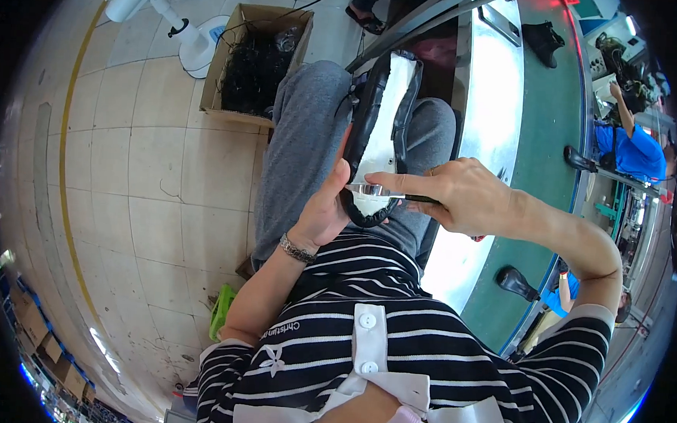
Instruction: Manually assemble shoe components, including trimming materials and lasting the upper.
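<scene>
Over my lap lies a black shoe upper [369, 115], bottom side up, with its long white sole face [387, 112] showing and black edges folded round it. My left hand [327, 209] grips its near end from the left, the thumb up along the side. Closed round the dark handle of a small shiny metal tool [369, 189] is my right hand [466, 193]. The tool's head lies across the white face near that end, and my right index finger reaches out over it. The exact kind of tool is too small to tell.
On the floor ahead stands a cardboard box [208, 95] of black scraps, beside a white fan [199, 46]. To my right runs a metal ledge [492, 90] and a green conveyor belt [542, 144] with black boots [542, 43]. Beyond it, people in blue [639, 151] work.
</scene>
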Motion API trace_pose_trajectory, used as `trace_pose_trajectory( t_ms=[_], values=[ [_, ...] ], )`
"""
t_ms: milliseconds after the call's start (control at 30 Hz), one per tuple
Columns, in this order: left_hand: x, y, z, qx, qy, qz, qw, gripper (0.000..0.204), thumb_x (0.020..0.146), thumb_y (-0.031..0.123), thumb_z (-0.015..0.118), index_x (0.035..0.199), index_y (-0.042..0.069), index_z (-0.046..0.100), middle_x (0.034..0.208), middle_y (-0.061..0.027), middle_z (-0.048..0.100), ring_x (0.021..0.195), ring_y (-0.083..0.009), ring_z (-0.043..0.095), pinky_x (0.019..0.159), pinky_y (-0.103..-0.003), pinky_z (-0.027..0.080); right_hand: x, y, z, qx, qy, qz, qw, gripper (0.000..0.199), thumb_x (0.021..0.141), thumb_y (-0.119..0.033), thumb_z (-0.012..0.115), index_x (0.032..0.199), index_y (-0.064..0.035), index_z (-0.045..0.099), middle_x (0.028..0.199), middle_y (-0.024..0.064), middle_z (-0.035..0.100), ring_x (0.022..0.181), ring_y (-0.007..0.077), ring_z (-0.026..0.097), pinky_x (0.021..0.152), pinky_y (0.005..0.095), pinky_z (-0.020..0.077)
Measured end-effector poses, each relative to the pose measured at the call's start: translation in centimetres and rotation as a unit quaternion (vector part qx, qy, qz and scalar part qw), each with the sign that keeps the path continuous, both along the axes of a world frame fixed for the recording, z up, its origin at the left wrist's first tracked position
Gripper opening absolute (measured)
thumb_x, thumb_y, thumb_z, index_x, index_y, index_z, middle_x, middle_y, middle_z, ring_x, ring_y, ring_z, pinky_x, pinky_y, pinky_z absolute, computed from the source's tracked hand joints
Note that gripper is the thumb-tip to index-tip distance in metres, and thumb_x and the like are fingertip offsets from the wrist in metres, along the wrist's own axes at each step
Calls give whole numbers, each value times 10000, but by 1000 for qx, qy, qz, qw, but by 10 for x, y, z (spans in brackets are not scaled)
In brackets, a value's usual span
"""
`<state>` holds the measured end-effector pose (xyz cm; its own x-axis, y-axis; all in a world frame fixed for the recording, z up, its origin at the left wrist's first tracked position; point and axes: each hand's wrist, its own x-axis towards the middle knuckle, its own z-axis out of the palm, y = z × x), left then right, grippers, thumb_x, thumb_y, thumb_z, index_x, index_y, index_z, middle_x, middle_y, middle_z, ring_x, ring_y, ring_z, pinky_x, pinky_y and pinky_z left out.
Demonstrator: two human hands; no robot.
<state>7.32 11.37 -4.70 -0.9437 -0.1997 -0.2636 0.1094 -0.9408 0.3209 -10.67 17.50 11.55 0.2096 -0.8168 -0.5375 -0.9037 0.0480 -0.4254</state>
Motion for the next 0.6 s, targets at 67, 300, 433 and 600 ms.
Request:
trace_pose_trajectory(
  t_ms=[67, 300, 433, 600],
  values=[
    [-2, -1, 9, -31, -9, 50, 998, 667, 1004, 538, 321, 1526, 152, 165, 1436, -164, 420, 1231, -309, 527, 906, -499, 533, 2, -5, 7, 23, 9, 7, 1000, 603, 904, -137, 594, 1444, -321, 397, 542, 65, 588, 519, 199, 640, 474, 347, 529],
    [2, 21, -18, -126, -105, 164, 973, 620, 996, 199, 528, 1525, 151, 209, 1404, -102, 435, 1263, -169, 467, 1072, -331, 387, 33, -19, 40, -170, 46, 48, 983, 821, 778, -41, 603, 1502, -294, 309, 561, 99, 574, 482, 187, 615, 364, 313, 448],
    [3, 8, -8, -46, -96, 30, 994, 655, 873, 7, 668, 1426, 98, 329, 1244, -76, 515, 1120, -142, 559, 960, -320, 489, 29, -10, -13, -138, 220, 101, 960, 791, 859, -30, 534, 1540, -254, 198, 532, 24, 495, 377, 103, 473, 314, 256, 376],
    [10, 8, -23, -215, -73, 42, 973, 1039, 741, -12, 771, 1534, 130, 116, 1424, -123, 397, 1222, -201, 514, 990, -335, 480, 55, 7, -5, -230, 175, 148, 946, 747, 928, -105, 505, 1529, -392, 166, 538, -5, 404, 398, 47, 407, 286, 218, 319]
  ],
)
